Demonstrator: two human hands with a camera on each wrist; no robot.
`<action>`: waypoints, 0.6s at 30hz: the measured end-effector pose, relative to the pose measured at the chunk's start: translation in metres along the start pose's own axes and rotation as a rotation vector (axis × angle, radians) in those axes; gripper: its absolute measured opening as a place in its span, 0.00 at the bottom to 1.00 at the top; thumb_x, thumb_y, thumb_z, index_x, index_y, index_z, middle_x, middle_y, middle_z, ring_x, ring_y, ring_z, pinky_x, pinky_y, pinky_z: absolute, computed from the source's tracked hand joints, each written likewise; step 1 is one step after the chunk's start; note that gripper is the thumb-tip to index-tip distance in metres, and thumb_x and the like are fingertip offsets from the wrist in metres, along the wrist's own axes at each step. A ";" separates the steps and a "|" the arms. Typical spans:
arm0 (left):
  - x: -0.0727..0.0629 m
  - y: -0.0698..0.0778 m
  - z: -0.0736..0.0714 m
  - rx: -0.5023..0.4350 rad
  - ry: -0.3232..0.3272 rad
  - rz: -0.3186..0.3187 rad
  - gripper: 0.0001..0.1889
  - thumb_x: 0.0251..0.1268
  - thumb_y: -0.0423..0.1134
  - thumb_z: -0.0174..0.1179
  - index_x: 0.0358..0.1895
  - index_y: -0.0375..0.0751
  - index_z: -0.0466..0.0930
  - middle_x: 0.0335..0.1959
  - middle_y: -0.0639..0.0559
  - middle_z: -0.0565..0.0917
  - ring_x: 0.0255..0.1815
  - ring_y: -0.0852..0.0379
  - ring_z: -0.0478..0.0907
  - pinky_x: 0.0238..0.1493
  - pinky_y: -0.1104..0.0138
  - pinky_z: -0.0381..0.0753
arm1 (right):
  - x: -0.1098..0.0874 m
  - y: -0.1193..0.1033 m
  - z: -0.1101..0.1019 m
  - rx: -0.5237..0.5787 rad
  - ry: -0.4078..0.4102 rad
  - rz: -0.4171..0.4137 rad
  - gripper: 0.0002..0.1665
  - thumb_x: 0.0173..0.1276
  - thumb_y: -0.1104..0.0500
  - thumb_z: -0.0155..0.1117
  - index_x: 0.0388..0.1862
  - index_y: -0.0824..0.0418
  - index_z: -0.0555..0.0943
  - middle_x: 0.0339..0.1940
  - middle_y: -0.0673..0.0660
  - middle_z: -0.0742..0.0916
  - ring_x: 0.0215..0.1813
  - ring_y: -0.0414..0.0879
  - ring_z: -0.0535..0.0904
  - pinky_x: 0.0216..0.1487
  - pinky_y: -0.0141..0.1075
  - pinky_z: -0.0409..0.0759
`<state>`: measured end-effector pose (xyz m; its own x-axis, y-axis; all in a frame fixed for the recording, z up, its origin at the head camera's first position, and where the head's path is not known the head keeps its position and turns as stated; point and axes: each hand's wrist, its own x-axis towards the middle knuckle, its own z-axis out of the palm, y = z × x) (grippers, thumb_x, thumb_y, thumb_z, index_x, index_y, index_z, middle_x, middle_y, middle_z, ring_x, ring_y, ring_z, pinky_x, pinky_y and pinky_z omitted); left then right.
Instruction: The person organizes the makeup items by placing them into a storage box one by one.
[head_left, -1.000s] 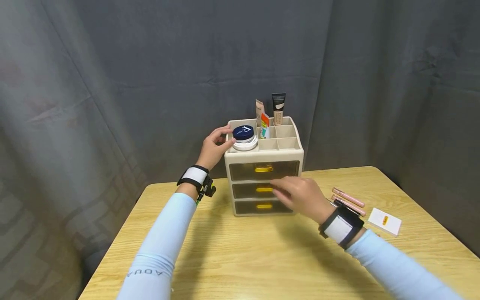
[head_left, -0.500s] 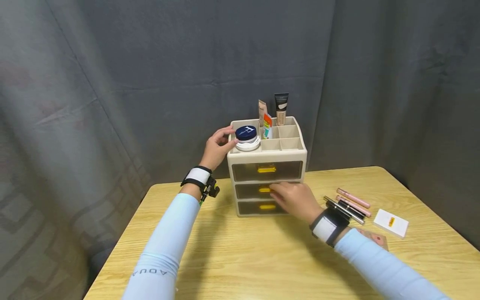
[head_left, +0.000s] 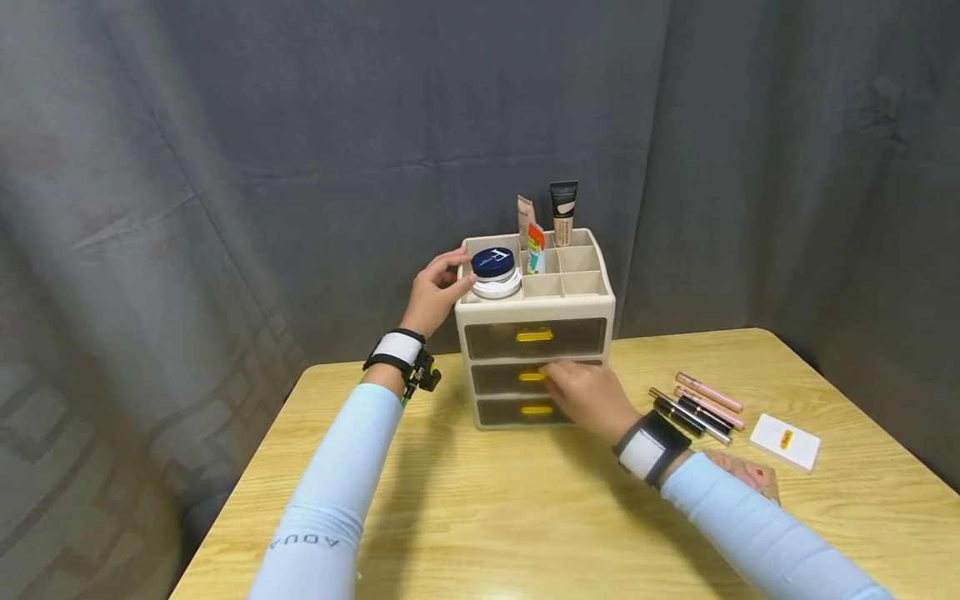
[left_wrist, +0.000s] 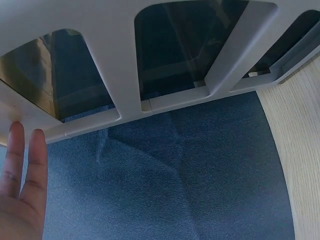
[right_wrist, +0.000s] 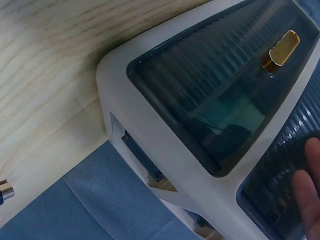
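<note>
A cream desktop organizer (head_left: 534, 312) with three dark see-through drawers stands on the wooden table. My left hand (head_left: 431, 298) rests at its upper left edge, thumb near the top rim; in the left wrist view two straight fingers (left_wrist: 36, 165) touch the side frame. My right hand (head_left: 592, 396) is at the middle drawer (head_left: 495, 380), fingertips pinching the right end of its gold handle (head_left: 531, 377). That drawer sits flush with the front. In the right wrist view the bottom drawer's handle (right_wrist: 284, 49) shows, while the middle handle is out of sight.
A navy-lidded jar (head_left: 492, 263) on a white round case, plus several tubes (head_left: 563, 212), fill top compartments. On the right lie pink pens (head_left: 708, 392), dark and silver tubes (head_left: 690, 417), a white box (head_left: 785, 442) and a pinkish packet (head_left: 750, 475). A grey curtain (head_left: 375, 125) hangs behind.
My right hand has moved slightly left, onto the middle drawer's handle, uncovering the dark and silver tubes and the packet. The left hand stays at the organizer's edge.
</note>
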<state>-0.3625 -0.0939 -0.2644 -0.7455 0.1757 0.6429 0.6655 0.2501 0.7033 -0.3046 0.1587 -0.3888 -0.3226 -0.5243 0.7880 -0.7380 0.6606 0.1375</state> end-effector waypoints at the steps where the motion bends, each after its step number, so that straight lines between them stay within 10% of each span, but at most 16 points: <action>1: 0.000 0.001 0.000 0.002 -0.002 -0.005 0.18 0.62 0.29 0.64 0.54 0.25 0.78 0.65 0.38 0.73 0.40 0.50 0.75 0.41 0.69 0.73 | -0.001 0.000 0.000 0.000 0.003 -0.002 0.12 0.52 0.67 0.73 0.36 0.62 0.81 0.26 0.53 0.84 0.20 0.43 0.76 0.21 0.34 0.75; 18: 0.000 0.001 -0.001 -0.020 -0.005 0.024 0.18 0.62 0.28 0.64 0.54 0.23 0.78 0.64 0.35 0.73 0.42 0.39 0.75 0.42 0.70 0.71 | -0.013 -0.023 -0.026 0.049 0.023 -0.099 0.11 0.51 0.69 0.68 0.35 0.60 0.81 0.24 0.49 0.83 0.18 0.38 0.73 0.17 0.27 0.69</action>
<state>-0.3614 -0.0949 -0.2633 -0.7296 0.1863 0.6580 0.6836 0.2266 0.6938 -0.2683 0.1643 -0.3869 -0.2333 -0.5727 0.7859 -0.7937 0.5791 0.1864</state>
